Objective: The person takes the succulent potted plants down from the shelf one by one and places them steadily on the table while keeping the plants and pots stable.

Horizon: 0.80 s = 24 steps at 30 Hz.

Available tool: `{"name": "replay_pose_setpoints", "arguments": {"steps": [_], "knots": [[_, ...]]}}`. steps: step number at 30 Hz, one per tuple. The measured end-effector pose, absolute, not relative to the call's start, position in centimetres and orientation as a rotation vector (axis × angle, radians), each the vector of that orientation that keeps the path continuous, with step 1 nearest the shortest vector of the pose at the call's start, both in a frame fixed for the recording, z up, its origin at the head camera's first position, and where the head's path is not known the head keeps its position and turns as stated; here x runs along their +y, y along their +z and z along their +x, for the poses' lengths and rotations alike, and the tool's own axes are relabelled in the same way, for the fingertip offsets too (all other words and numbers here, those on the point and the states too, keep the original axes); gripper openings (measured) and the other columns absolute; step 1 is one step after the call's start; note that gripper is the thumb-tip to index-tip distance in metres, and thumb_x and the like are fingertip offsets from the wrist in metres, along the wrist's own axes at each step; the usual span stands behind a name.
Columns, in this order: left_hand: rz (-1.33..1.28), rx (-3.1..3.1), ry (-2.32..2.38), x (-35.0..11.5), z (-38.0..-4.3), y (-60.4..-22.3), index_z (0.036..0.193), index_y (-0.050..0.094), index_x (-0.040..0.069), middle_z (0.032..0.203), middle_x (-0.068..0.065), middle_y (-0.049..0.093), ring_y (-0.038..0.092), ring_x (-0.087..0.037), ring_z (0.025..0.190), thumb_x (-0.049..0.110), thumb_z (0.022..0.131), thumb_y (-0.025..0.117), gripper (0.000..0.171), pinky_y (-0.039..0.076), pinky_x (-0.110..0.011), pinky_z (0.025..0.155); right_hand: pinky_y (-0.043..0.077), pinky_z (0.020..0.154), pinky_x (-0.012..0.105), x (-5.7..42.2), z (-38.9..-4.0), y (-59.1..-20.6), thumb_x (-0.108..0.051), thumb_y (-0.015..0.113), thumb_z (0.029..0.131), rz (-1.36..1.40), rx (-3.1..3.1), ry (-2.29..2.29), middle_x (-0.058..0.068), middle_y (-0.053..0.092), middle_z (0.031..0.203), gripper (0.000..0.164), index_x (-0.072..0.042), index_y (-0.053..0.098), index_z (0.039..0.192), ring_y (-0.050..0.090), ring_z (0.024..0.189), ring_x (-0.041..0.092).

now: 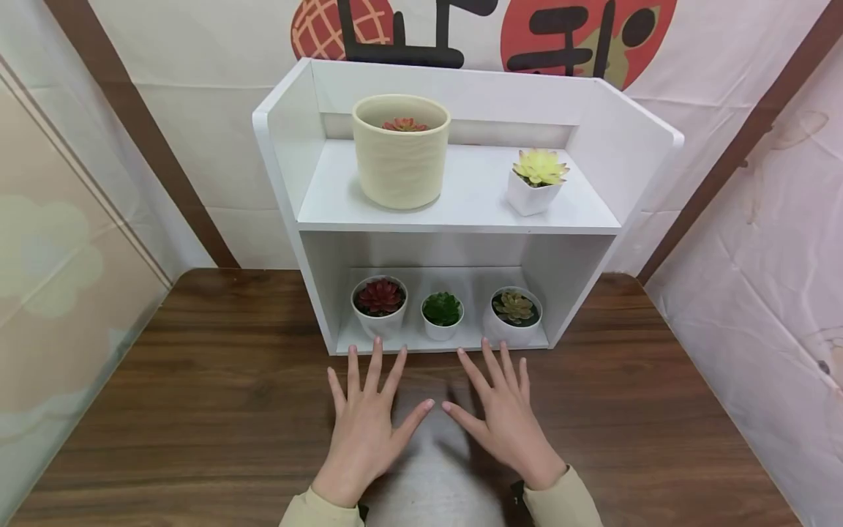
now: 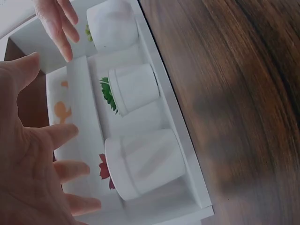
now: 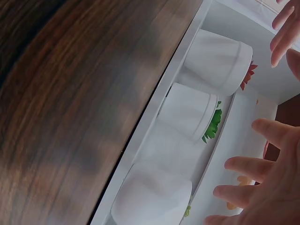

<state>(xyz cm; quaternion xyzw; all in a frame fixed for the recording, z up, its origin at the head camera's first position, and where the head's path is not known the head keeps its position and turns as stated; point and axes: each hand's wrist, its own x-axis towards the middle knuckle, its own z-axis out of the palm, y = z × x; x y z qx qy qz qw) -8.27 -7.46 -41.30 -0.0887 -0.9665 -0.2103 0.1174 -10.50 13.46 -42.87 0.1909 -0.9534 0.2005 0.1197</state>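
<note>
My left hand (image 1: 365,424) is spread with straight fingers above the table, its fingertips just in front of the shelf's lower edge. Beside it my right hand (image 1: 503,421) is spread the same way; both palms are bare and the thumbs point toward each other. On the lower level of the white shelf (image 1: 461,229) stand a red succulent (image 1: 380,298) in a white pot, a small green succulent (image 1: 442,310) and a brownish-green succulent (image 1: 514,307). The left fingers are nearest the red one, the right fingers nearest the brownish-green one.
The upper level bears a large cream pot (image 1: 402,165) with a red succulent (image 1: 405,124) inside, and a yellow succulent (image 1: 541,168) in a small white pot. Beneath everything is a dark wooden table (image 1: 217,395). A printed cloth (image 1: 217,110) hangs behind the shelf.
</note>
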Motion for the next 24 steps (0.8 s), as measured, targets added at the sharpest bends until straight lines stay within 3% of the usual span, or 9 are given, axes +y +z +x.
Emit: {"name": "replay_pose_setpoints", "arguments": {"steps": [8, 17, 24], "knots": [[-0.249, -2.790, -0.668, -7.7, -8.5, -41.1, 0.153, 0.024, 0.020, 0.160, -0.015, 0.013, 0.001, -0.045, 0.146, 0.057, 0.087, 0.058, 0.083, 0.003, -0.071, 0.106, 0.007, 0.111, 0.063, 13.3, -10.6, -42.7, -0.055, 0.063, 0.086, 0.594, -2.744, 0.577, 0.020, 0.023, 0.156, 0.077, -0.025, 0.033, 0.150, 0.015, 0.145, 0.043], [-0.178, -2.549, -0.745, -8.0, -9.2, -40.2, 0.151, 0.022, 0.003, 0.155, -0.025, 0.024, 0.020, -0.048, 0.141, 0.030, 0.088, 0.068, 0.083, 0.017, -0.068, 0.106, 0.013, 0.111, 0.058, 13.1, -10.8, -42.3, -0.044, 0.068, 0.086, 0.640, -2.644, 0.683, 0.022, 0.030, 0.153, 0.077, -0.017, 0.035, 0.149, 0.023, 0.144, 0.038], [-0.152, -2.408, -0.762, -8.4, -9.5, -39.6, 0.151, 0.020, 0.000, 0.153, -0.027, 0.025, 0.028, -0.048, 0.137, 0.022, 0.087, 0.069, 0.084, 0.023, -0.064, 0.106, 0.025, 0.110, 0.054, 13.1, -10.7, -42.2, -0.034, 0.071, 0.085, 0.661, -2.591, 0.707, 0.023, 0.036, 0.149, 0.077, -0.010, 0.035, 0.148, 0.035, 0.139, 0.033]]}}
